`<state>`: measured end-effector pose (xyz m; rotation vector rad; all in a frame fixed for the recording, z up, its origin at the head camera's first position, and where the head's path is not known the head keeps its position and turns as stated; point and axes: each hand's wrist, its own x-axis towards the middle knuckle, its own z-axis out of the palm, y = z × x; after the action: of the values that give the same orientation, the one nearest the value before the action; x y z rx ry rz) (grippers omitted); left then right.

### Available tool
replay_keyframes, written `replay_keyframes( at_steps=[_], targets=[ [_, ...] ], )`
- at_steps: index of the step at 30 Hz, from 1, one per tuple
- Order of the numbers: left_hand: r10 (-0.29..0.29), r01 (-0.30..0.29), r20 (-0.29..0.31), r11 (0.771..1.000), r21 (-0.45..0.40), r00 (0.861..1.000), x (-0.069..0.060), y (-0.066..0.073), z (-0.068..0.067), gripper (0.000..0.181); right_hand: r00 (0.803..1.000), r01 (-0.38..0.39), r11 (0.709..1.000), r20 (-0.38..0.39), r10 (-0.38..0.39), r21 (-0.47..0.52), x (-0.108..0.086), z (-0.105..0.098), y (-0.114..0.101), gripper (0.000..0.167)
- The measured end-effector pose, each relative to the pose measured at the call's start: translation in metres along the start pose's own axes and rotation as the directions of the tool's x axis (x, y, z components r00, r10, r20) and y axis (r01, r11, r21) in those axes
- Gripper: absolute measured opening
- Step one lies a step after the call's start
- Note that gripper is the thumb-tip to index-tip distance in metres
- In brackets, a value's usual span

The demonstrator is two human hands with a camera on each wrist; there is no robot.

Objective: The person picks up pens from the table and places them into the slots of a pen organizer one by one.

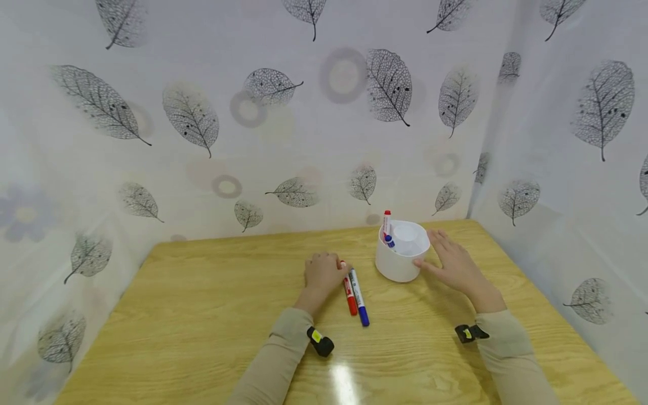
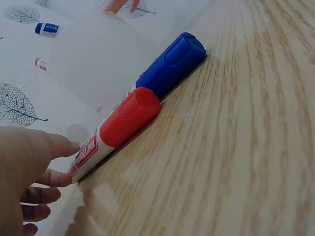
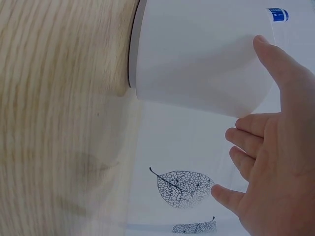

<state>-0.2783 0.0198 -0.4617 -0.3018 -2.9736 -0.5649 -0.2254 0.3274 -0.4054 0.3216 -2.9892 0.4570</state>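
Note:
A red-capped marker and a blue-capped marker lie side by side on the wooden table. My left hand has its thumb and index finger around the far end of the red-capped marker; the blue-capped one lies just beyond it. The white round container holds a red-capped marker and a blue-capped marker, both upright or leaning. Thumb and fingertips of my right hand touch the container's right side, the fingers fairly straight; the right wrist view shows the same container wall.
The wooden table ends at a pale curtain printed with leaves, behind and at both sides. The container stands near the table's back edge, right of the two lying markers.

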Motion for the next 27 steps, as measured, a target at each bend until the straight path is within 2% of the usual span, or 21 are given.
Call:
replay_keyframes(
  at_steps=[4, 16, 27],
  targets=[
    [-0.004, 0.004, 0.027, 1.000, 0.005, 1.000, -0.0008, 0.0011, 0.0016, 0.048, 1.000, 0.006, 1.000, -0.009, -0.006, 0.007, -0.0005, -0.0006, -0.0015, 0.092],
    [-0.038, 0.041, 0.050, 0.998, -0.052, 0.998, -0.0018, 0.0010, 0.0038, 0.053, 1.000, 0.012, 1.000, -0.017, -0.012, -0.014, -0.0005, 0.0011, 0.0007, 0.092],
    [-0.039, 0.041, 0.072, 0.999, -0.032, 0.997, -0.0024, -0.0004, 0.0025, 0.044, 1.000, 0.009, 1.000, -0.020, -0.009, -0.015, 0.0006, 0.0027, 0.0035, 0.092]
  ],
)
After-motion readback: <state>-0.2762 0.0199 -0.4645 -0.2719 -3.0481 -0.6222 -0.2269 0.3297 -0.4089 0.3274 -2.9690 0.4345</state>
